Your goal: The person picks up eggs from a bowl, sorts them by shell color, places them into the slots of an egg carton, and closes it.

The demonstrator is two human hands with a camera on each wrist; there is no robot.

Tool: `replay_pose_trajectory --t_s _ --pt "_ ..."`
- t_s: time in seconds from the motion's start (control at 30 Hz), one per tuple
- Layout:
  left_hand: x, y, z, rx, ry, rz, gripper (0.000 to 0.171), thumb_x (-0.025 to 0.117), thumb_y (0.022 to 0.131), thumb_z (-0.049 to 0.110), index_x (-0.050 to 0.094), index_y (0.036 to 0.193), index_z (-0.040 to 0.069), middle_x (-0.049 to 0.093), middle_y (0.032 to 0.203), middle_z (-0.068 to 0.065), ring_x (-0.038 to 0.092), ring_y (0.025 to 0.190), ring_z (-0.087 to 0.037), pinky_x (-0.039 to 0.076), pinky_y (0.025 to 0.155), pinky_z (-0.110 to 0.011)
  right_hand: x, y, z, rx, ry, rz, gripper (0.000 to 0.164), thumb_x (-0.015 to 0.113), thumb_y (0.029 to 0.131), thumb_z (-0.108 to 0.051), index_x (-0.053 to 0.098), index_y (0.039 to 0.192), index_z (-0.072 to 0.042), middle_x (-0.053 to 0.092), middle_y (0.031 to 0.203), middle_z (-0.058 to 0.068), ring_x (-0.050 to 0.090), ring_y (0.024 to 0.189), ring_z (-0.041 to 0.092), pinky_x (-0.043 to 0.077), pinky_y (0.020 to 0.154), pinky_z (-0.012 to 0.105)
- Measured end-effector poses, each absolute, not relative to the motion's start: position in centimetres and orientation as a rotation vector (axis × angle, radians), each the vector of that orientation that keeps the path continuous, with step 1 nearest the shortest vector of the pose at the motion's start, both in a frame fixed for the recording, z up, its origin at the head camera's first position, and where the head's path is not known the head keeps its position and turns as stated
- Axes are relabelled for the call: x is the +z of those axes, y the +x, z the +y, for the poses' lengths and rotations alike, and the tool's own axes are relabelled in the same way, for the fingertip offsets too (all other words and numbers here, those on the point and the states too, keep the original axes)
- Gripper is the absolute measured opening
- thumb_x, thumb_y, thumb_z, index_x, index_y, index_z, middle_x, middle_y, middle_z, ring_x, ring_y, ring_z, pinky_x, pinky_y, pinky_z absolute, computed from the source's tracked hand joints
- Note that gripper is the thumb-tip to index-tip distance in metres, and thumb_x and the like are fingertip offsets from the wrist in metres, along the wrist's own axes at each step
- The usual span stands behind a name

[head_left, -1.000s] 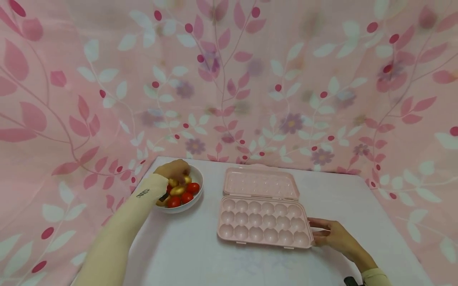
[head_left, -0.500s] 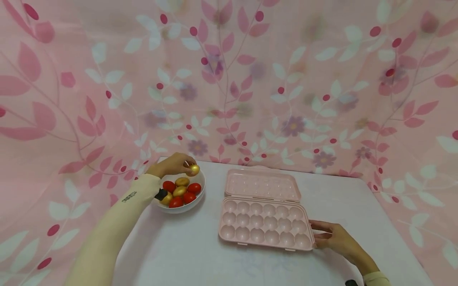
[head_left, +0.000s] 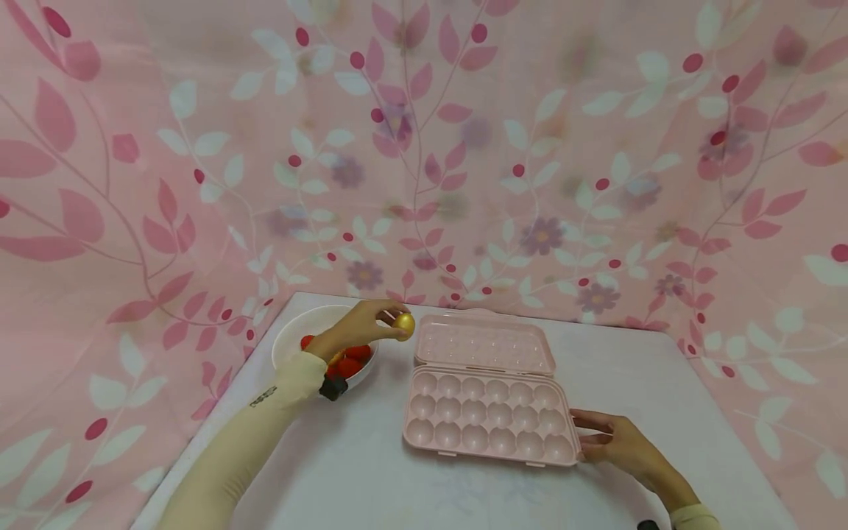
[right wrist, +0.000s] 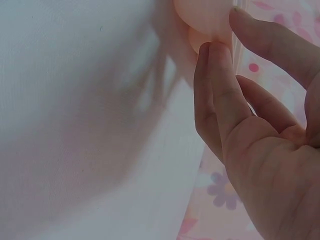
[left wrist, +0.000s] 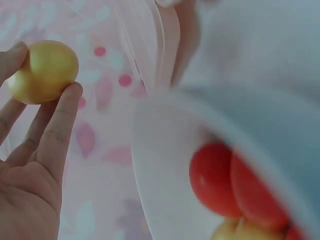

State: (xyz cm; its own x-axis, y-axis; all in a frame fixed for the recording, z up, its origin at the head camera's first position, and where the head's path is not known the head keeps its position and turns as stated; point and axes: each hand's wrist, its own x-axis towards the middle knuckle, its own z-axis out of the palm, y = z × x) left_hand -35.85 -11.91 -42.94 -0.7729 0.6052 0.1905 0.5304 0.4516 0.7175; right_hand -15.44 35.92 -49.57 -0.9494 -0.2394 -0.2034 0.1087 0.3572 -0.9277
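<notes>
In the head view my left hand (head_left: 358, 325) pinches a golden egg (head_left: 405, 325) between thumb and fingertips, raised to the right of a white bowl (head_left: 290, 338). The left wrist view shows this golden egg (left wrist: 49, 72) held at the fingertips, clear of the bowl wall (left wrist: 157, 145). Red eggs (left wrist: 212, 177) and golden ones lie inside the bowl, partly hidden by my forearm in the head view. A pink egg carton (head_left: 500, 414) lies unfolded, its cups bare. At its right end my right hand (head_left: 623, 443) holds the edge, thumb and fingers on opposite sides (right wrist: 260, 135).
The carton's lid (head_left: 483, 344) lies folded back behind the cups. All stands on a white-covered table (head_left: 371, 464). A pink floral curtain (head_left: 424, 184) rises behind and at both sides.
My left hand has lifted the golden egg out of the bowl and carried it right, toward the carton's lid. The right hand stays at the carton's right edge.
</notes>
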Motion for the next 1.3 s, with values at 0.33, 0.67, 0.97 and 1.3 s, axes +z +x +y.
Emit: replay_pose_trajectory --t_s 0.33,0.67,0.97,1.3 --pt "-44.9 -33.5 -8.1 1.182 1.121 2.587 0.036 0.083 0.079 0.026 0.064 0.109 0.018 0.069 0.099 0.005 0.066 0.092 -0.010 0.053 0.086 -0.034 -49.6 -15.5 35.9 -1.608 -0.099 2.336 0.077 0.080 0.077 -0.004 0.040 0.142 0.009 0.043 0.140 0.032 0.061 0.112 0.038 0.055 0.081 0.036" --pt "-47.7 -32.5 -6.8 1.130 1.164 2.545 0.032 0.082 0.078 0.015 0.062 0.102 0.015 0.064 0.098 0.005 0.062 0.091 -0.012 0.054 0.083 -0.033 -49.3 -15.3 35.7 -1.582 -0.074 2.353 0.075 0.077 0.080 -0.005 0.039 0.143 0.008 0.039 0.144 0.032 0.060 0.113 0.038 0.056 0.081 0.037" --pt "-49.3 -31.8 -6.1 0.876 1.261 2.660 0.036 0.085 0.075 0.023 0.061 0.099 0.013 0.060 0.094 0.003 0.055 0.084 -0.011 0.050 0.076 -0.020 -49.4 -15.3 35.7 -1.629 -0.089 2.312 0.076 0.076 0.080 -0.003 0.036 0.144 0.010 0.036 0.145 0.034 0.059 0.114 0.039 0.056 0.081 0.038" --pt "-49.9 -31.9 -6.1 0.594 1.350 2.717 0.034 0.081 0.080 0.023 0.064 0.108 0.013 0.053 0.102 0.004 0.053 0.088 -0.009 0.049 0.083 -0.019 -49.5 -15.3 35.7 -1.635 -0.101 2.309 0.077 0.077 0.079 -0.002 0.036 0.143 0.011 0.035 0.145 0.034 0.059 0.115 0.040 0.055 0.083 0.037"
